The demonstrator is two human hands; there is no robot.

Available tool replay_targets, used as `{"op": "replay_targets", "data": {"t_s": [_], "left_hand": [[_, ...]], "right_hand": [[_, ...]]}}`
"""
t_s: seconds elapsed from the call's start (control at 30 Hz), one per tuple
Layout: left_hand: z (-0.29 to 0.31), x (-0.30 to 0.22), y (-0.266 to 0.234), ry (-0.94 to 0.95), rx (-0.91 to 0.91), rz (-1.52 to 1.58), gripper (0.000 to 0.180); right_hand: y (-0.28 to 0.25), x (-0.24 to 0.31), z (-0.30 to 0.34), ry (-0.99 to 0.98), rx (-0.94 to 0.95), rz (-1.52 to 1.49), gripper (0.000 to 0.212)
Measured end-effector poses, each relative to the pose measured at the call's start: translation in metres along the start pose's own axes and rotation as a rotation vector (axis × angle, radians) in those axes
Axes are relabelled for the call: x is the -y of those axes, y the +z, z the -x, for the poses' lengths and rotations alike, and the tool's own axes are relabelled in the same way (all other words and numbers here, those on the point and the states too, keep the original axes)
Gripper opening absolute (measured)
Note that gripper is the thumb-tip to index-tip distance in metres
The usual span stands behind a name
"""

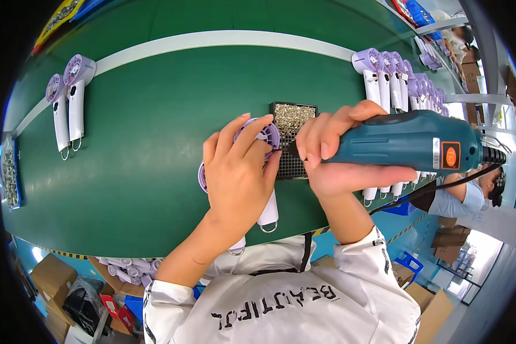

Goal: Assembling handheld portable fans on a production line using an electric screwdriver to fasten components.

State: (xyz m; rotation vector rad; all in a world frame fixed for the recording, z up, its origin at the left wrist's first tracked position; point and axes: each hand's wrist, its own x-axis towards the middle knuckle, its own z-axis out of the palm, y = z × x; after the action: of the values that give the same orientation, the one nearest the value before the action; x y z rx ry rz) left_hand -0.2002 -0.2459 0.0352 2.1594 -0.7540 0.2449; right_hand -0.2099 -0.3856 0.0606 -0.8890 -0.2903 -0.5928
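Observation:
My right hand (341, 175) is wrapped round a teal electric screwdriver (395, 143), which lies nearly level with its cable trailing off to the right. The dark tip end points left toward the fan under my other hand. Spread over a white and purple handheld fan (268, 213), my left hand (236, 172) presses its round head to the table with fingers curled on the rim. A second fan (202, 176) lies partly hidden beneath that hand and wrist. Just beyond, between my hands, sits a black screw tray (292, 169) with rows of holes and loose screws heaped in its far part.
Two fans (74, 109) lie at the left of the green table (149, 126). Several more fans (384, 86) line the right side. A white strip (229, 39) crosses the far side. Boxes and a bin of fan parts (129, 269) stand below; people work at the right.

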Motion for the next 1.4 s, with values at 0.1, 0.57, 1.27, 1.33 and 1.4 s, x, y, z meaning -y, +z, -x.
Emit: {"op": "replay_targets", "data": {"t_s": [0.1, 0.57, 1.27, 1.33, 1.4], "left_hand": [[-0.001, -0.002, -0.001, -0.005, 0.003, 0.002, 0.012], [-0.001, -0.002, 0.002, -0.010, 0.006, -0.017, 0.012], [-0.008, 0.013, -0.044, -0.099, 0.174, -0.032, 0.070], [-0.007, 0.020, -0.049, -0.152, 0.230, -0.005, 0.071], [-0.004, 0.024, -0.044, -0.181, 0.270, 0.033, 0.069]], "right_hand": [[0.002, 0.004, 0.001, 0.017, -0.112, -0.026, 0.111], [-0.003, 0.003, -0.004, 0.006, -0.150, -0.034, 0.112], [0.013, 0.003, -0.025, -0.085, 0.328, 0.177, 0.108], [0.016, -0.001, -0.027, -0.136, 0.393, 0.214, 0.108], [0.015, -0.006, -0.026, -0.141, 0.365, 0.231, 0.109]]}}
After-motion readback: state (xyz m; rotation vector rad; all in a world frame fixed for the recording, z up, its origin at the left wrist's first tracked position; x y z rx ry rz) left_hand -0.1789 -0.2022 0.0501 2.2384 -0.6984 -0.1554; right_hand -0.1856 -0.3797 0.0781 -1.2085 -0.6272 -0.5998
